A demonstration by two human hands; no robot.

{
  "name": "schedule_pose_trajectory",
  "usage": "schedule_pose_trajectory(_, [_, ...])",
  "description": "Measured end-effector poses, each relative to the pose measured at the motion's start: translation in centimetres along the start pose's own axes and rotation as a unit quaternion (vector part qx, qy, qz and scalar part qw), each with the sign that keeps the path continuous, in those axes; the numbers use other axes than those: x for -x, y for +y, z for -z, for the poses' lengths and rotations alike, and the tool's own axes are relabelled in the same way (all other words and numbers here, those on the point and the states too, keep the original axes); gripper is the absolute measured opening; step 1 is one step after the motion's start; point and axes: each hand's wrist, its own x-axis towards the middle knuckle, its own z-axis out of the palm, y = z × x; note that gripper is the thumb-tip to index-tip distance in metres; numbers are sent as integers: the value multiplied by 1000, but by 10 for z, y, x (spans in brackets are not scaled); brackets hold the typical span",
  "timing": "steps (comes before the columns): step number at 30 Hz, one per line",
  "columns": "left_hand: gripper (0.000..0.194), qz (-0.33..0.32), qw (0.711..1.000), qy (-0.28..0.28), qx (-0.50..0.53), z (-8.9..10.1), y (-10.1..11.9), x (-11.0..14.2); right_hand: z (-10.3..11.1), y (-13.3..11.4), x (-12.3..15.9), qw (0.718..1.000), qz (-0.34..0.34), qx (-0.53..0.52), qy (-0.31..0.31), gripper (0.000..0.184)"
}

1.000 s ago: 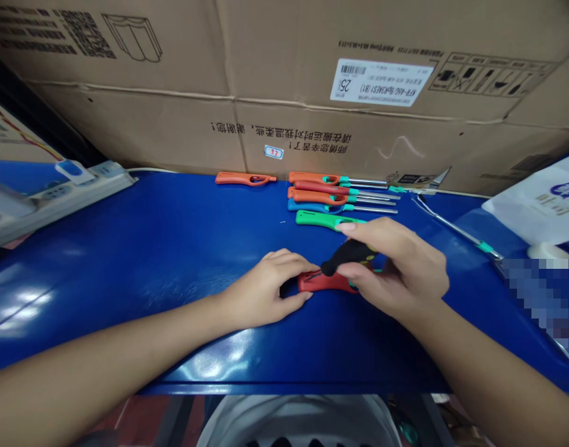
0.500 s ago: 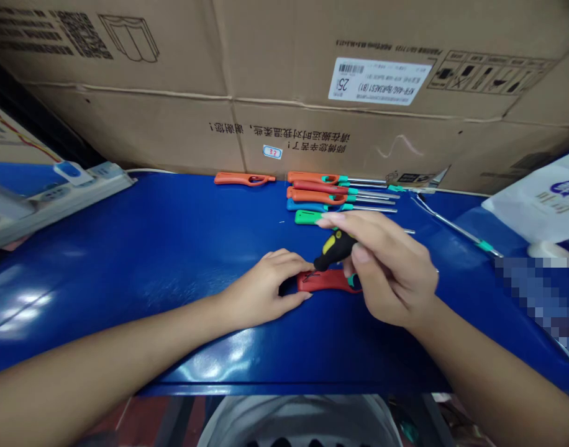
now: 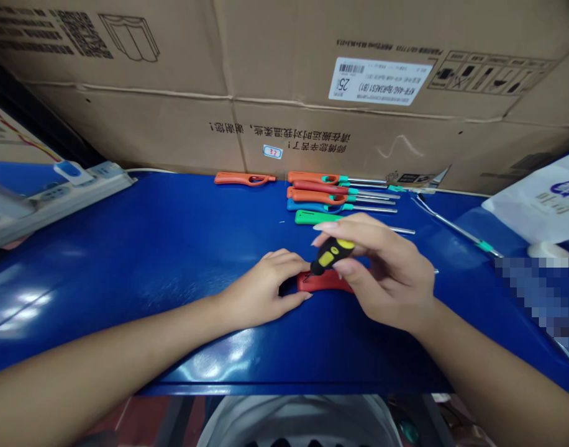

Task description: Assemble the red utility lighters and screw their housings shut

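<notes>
1. Since the earlier frame, the right hand (image 3: 396, 282) has shifted slightly and turned the black-and-yellow driver (image 3: 328, 254), uncovering more of the green lighter (image 3: 312, 217) and hiding the teal part of the red lighter (image 3: 324, 282).
2. The red lighter lies across the blue table (image 3: 186, 248), just below the centre of the frame. The step in hand looks like working the driver at its left end; whether the bit is seated is too small to tell.
3. The left hand (image 3: 261, 295) steadies that end, thumb at the lower edge and forefinger at the upper, a narrow opening between them; its other fingers lie close together.
4. The right thumb and forefinger pinch the driver's handle from opposite sides. Its remaining fingers are partly hidden, so their spread cannot be told.
5. The next move seems to call for a steady left grip and small, controlled turns, with the driver kept in line.
</notes>
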Motion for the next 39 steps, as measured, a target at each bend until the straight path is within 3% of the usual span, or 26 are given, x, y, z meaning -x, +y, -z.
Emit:
schedule_pose_trajectory(4, [20,0,1000,1,-2,0,0,-1,1,2,0,991,76,105,34,48])
schedule_pose_trajectory(10, [28,-10,1000,0,-10,1,0,-1,4,1,4,995,-72,-67,-29,48])
schedule_pose_trajectory(15, [28,-28,1000,7,-11,2,1,0,3,4,-1,996,30,61,63,48])
schedule_pose_trajectory(17, [29,-30,999,7,-10,2,1,0,3,5,-1,994,48,79,51,50])
schedule_pose_trajectory(21, [29,-25,1000,7,-11,1,0,0,2,4,2,996,-54,-69,-28,50])
schedule_pose_trajectory(23, [26,-27,1000,10,-10,1,0,0,1,3,3,992,-63,-107,-31,47])
schedule_pose_trajectory(27, [24,-23,1000,7,9,0,1,0,2,1,0,999,42,25,2,49])
schedule_pose_trajectory(31, [22,-20,1000,10,22,-1,0,1,5,-2,-2,984,99,150,2,51])
schedule_pose_trajectory(35, [23,-21,1000,10,13,-1,0,1,6,-2,0,997,52,43,-46,54])
schedule_pose_trajectory(39, [26,-21,1000,7,8,0,0,0,3,2,-1,999,16,-25,-28,45])
